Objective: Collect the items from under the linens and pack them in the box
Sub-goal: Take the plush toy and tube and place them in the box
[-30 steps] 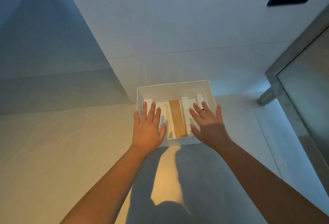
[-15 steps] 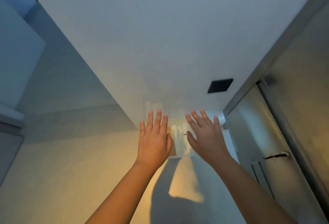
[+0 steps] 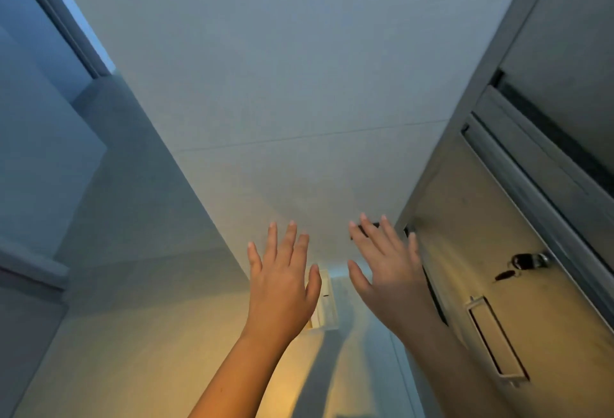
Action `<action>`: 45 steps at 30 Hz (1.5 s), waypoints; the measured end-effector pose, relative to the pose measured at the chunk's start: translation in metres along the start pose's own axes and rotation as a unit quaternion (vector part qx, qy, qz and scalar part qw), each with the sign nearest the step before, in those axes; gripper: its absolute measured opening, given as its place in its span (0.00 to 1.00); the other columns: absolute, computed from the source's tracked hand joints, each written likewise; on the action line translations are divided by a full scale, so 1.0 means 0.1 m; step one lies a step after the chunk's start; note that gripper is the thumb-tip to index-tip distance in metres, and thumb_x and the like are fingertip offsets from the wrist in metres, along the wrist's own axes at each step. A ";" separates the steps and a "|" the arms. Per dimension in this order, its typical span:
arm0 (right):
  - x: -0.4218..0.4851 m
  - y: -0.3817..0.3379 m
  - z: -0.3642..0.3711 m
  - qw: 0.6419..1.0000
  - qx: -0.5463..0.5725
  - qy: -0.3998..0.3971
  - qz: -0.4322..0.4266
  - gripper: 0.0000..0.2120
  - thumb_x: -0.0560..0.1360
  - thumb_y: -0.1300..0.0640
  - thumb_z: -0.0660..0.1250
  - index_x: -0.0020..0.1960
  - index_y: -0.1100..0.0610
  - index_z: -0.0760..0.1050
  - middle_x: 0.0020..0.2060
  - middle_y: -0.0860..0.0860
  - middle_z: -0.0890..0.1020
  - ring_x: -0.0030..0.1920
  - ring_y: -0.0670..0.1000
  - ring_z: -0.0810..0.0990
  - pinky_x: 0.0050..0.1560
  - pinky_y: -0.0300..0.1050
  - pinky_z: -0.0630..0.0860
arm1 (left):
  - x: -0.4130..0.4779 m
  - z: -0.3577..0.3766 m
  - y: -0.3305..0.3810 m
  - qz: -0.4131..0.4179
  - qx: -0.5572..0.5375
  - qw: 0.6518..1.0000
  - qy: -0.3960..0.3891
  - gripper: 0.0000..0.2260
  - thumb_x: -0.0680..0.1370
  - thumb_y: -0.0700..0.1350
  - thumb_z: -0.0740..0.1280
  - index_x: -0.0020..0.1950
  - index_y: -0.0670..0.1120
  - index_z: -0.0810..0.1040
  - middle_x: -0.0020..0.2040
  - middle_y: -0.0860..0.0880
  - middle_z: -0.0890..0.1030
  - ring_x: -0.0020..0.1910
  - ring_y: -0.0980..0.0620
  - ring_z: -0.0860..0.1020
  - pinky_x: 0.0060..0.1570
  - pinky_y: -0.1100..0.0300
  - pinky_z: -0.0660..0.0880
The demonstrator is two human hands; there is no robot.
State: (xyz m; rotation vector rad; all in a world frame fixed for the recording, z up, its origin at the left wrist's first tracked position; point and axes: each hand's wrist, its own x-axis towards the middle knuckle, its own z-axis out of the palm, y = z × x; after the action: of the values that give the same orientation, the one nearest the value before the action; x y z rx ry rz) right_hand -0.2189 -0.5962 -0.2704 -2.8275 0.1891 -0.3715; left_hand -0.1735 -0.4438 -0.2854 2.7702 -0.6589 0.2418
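Box (image 3: pixel 329 311) sliver between left hand (image 3: pixel 282 288), right hand (image 3: pixel 388 278)

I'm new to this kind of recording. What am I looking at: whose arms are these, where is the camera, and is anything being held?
There is no machine: a person wears a wide-angle camera on the head, so you look forward and down along their bare arms. The left hand and the right hand are raised, fingers straight and spread, holding nothing. Between them shows a sliver of a white box on the pale surface at the foot of a wall; its contents are mostly hidden. On the right stands a grey metal cabinet with a handle and keys in its lock. No linens are in view.
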 end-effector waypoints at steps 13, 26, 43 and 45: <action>-0.84 -1.04 -0.77 0.982 -0.056 0.078 0.160 0.27 0.77 0.53 0.63 0.73 0.51 0.59 0.73 0.50 0.62 0.75 0.55 0.53 0.70 0.63 0.46 | -0.35 -0.99 -0.13 0.238 -0.085 0.968 -0.005 0.21 0.74 0.44 0.68 0.66 0.40 0.73 0.68 0.41 0.70 0.70 0.36 0.62 0.62 0.36 0.49; -2.41 -1.61 -1.45 0.893 -0.146 0.164 0.394 0.27 0.78 0.53 0.61 0.74 0.50 0.56 0.74 0.50 0.58 0.75 0.55 0.48 0.70 0.60 0.39 | -1.23 -1.42 0.66 0.489 -0.148 0.857 -0.066 0.24 0.78 0.47 0.63 0.73 0.44 0.63 0.74 0.44 0.62 0.74 0.40 0.54 0.68 0.37 0.50; -5.71 -2.50 -2.20 0.723 -0.226 0.241 0.607 0.28 0.77 0.51 0.63 0.74 0.48 0.56 0.74 0.49 0.58 0.75 0.54 0.50 0.69 0.58 0.39 | -4.30 -2.12 1.98 0.694 -0.265 0.663 -0.093 0.24 0.77 0.48 0.64 0.72 0.46 0.65 0.73 0.45 0.64 0.73 0.44 0.57 0.66 0.42 0.47; -6.16 -2.67 -2.29 0.702 -0.247 0.230 0.627 0.28 0.78 0.49 0.59 0.75 0.46 0.51 0.75 0.46 0.55 0.75 0.51 0.47 0.69 0.56 0.38 | -4.77 -2.21 2.09 0.709 -0.272 0.644 -0.099 0.24 0.79 0.50 0.59 0.74 0.49 0.59 0.75 0.48 0.58 0.74 0.49 0.48 0.67 0.45 0.42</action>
State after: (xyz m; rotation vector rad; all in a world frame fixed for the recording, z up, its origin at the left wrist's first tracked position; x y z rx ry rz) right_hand -0.8467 -0.3007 -0.1237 -2.1529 2.3963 -0.6978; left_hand -0.7116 -0.3567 -0.1351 1.1473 -2.3279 -0.0066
